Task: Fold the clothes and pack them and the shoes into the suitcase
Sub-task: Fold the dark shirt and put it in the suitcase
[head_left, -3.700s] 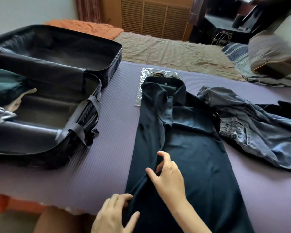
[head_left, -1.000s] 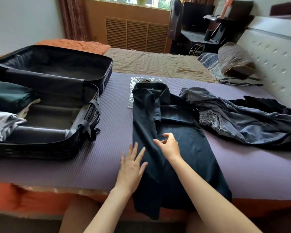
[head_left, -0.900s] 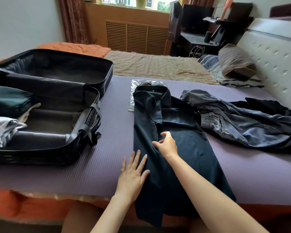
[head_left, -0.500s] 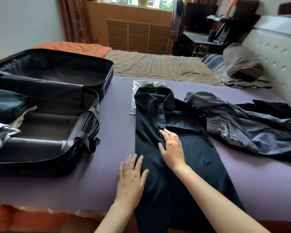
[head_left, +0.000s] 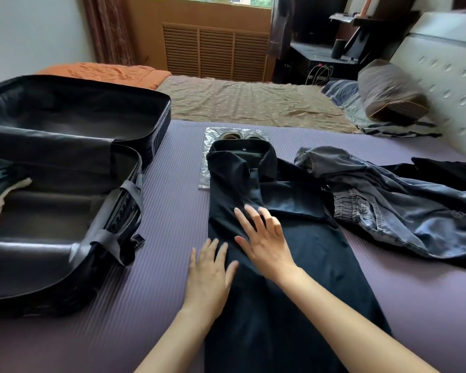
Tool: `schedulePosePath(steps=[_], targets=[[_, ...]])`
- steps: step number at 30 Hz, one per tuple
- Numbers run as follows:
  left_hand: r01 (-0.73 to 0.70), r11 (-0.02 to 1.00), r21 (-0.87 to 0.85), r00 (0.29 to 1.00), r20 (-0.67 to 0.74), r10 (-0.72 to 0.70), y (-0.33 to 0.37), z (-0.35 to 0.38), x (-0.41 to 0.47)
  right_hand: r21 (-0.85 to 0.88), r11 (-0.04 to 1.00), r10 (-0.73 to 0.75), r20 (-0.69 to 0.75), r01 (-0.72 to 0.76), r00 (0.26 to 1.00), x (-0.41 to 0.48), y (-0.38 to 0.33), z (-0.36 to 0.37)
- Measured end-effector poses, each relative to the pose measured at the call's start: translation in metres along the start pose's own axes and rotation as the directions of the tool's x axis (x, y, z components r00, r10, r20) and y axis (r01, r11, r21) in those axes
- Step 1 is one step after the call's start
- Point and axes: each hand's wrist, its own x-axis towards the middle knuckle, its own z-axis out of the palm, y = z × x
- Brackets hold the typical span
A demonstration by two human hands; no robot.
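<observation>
We see both hands flat, gripping nothing: left hand (head_left: 209,275) and right hand (head_left: 264,239) press the dark shirt (head_left: 293,265) beside the suitcase (head_left: 73,254); bagged shoes (head_left: 236,135) mostly hidden behind its collar.

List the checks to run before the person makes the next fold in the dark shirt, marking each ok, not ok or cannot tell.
1. Both hands flat on the dark shirt: left hand at its left edge, right hand on the middle. Ok.
2. Left side folded in: ok.
3. Shirt free of the denim garment: it lies against the shirt's right edge. Not ok.
4. Shirt free of the shoe bag: the collar lies on it. Not ok.
5. Room in the suitcase: bare floor shows. Ok.
6. Hem position: out of view. Cannot tell.
</observation>
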Motion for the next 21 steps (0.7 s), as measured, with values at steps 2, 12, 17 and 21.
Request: schedulePosePath(steps=[2, 12, 17, 21], targets=[[-0.003, 1.0, -0.014, 0.997, -0.071, 0.002, 0.004, -0.006, 0.024, 0.039, 0.999, 0.008, 0.067, -0.011, 0.998, 0.012, 0.002, -0.001], [-0.042, 0.996, 0.08, 0.965, 0.261, 0.019, -0.019, 0.012, 0.079, 0.289, 0.952, -0.013, 0.381, -0.106, 0.924, 0.023, 0.011, 0.023], [-0.076, 0.993, 0.092, 0.951, 0.307, 0.044, -0.02, -0.004, 0.088, 0.619, 0.76, 0.018, 0.285, -0.198, 0.958, 0.007, 0.045, 0.0], [-0.077, 0.993, 0.089, 0.958, 0.282, 0.049, -0.016, -0.021, 0.096, 0.641, 0.653, 0.37, 0.195, -0.403, 0.909, -0.041, 0.103, -0.018]])
